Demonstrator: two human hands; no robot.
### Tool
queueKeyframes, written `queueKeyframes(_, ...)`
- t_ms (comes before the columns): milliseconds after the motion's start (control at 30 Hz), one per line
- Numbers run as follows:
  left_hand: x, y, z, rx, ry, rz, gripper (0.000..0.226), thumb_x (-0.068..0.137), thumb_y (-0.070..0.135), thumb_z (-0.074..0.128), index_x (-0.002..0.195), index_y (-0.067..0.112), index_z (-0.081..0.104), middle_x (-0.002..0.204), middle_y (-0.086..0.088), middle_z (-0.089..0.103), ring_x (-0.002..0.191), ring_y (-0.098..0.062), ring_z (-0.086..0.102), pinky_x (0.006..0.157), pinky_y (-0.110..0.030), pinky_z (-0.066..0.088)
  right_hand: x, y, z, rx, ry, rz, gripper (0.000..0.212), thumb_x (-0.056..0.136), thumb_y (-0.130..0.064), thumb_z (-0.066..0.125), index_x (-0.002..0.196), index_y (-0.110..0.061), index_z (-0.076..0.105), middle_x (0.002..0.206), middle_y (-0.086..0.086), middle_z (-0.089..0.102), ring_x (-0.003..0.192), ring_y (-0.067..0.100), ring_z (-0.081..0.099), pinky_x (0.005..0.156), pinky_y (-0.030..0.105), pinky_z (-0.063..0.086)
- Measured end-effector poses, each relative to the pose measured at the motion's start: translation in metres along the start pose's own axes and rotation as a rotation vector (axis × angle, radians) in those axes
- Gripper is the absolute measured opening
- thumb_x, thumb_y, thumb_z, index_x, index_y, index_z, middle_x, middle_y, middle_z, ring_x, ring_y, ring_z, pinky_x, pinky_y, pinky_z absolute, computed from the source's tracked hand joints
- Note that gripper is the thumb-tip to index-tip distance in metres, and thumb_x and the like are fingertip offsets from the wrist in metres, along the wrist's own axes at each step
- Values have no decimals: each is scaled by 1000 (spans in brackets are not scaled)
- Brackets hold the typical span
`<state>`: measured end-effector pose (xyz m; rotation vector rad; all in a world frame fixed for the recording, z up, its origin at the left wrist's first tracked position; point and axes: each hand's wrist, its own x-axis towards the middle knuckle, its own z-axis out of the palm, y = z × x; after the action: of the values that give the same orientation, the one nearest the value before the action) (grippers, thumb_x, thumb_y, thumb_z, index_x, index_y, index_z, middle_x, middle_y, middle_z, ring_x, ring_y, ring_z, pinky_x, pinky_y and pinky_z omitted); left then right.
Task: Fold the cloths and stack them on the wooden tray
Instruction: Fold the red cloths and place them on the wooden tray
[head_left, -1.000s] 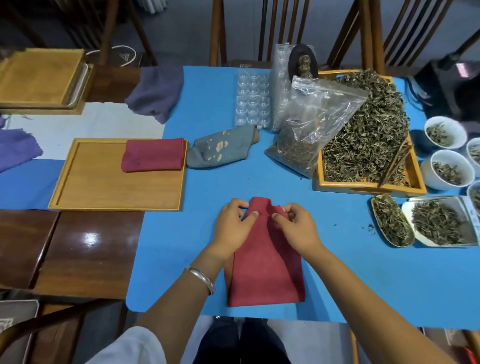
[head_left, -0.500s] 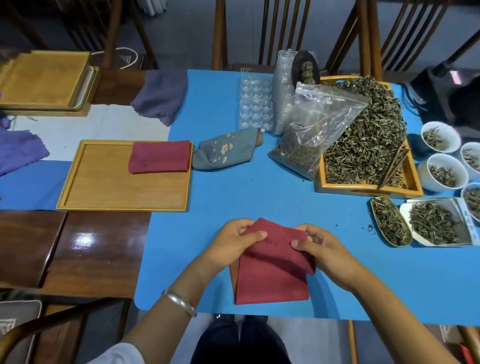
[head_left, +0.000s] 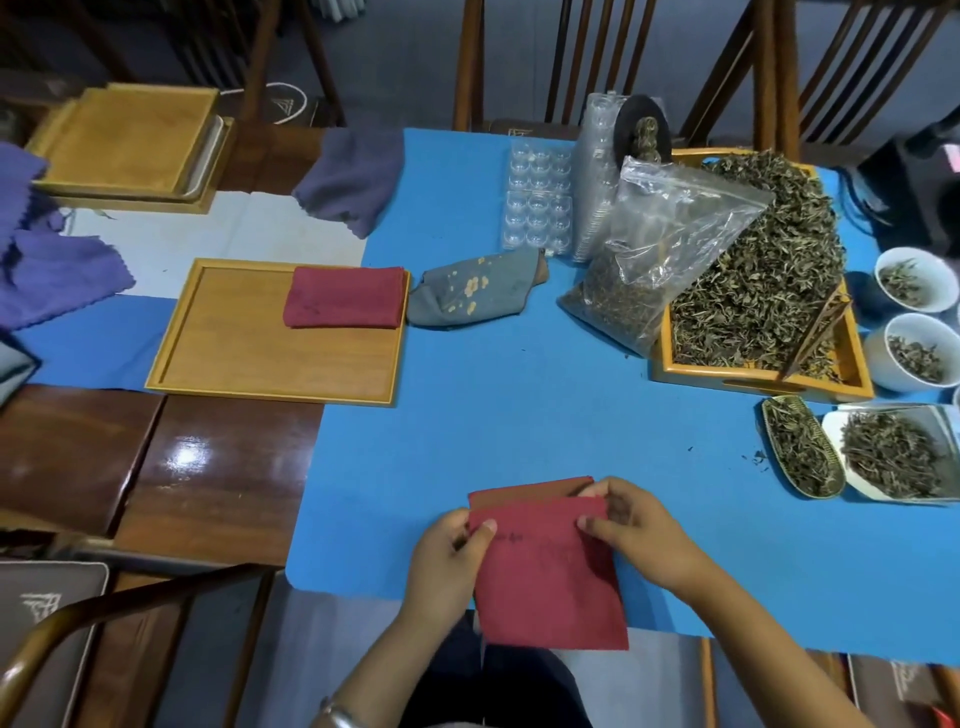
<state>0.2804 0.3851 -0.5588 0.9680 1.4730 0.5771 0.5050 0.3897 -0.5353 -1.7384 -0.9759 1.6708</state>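
A red cloth (head_left: 545, 577) lies at the near edge of the blue mat, folded over itself, with its lower part hanging past the edge. My left hand (head_left: 447, 558) pinches its upper left corner. My right hand (head_left: 631, 530) pinches the upper right corner. A brownish underside strip shows along the cloth's far edge. On the wooden tray (head_left: 244, 358) at the left, one folded red cloth (head_left: 345, 304) sits in the far right corner. A grey-blue flowered cloth (head_left: 475, 291) lies crumpled just right of the tray.
A purple-grey cloth (head_left: 350, 179) and purple cloths (head_left: 49, 275) lie at the back left, near stacked trays (head_left: 130, 140). A bag of tea leaves (head_left: 654, 254), a tray of leaves (head_left: 758, 291), bowls (head_left: 917, 351) and plastic moulds (head_left: 537, 195) crowd the right.
Both hands pulled the cloth's far end towards me, folding it over. The cloth now sits nearer the mat's front edge and hangs over it.
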Motion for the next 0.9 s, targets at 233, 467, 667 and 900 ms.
queueKeyframes(233,20,-7,4,149,173,94,28,88,24,65,67,7,55,50,10,39,50,-6,37,53,-26,34,34,9,8,-344,251,-124,20,83,-10,68,73,-25,60,70,-4,64,60,9,57,58,13,44)
queueKeyframes(467,19,-4,6,368,320,96,23,83,32,68,69,28,50,69,11,59,64,-3,56,55,-20,41,32,15,12,-524,360,-159,13,82,-16,69,78,-23,59,77,-1,60,64,10,57,62,22,43)
queueKeyframes(667,19,-2,8,486,327,102,22,83,35,66,100,27,55,98,12,52,73,-11,57,65,-30,50,29,15,16,-588,411,-230,22,82,-14,69,101,-14,58,96,1,52,84,15,53,78,27,43)
queueKeyframes(900,26,2,6,556,257,152,10,80,30,67,85,25,60,95,8,49,76,-11,57,61,-28,47,33,7,14,-714,295,-212,5,81,-16,66,81,-15,61,77,4,59,78,18,50,68,27,36)
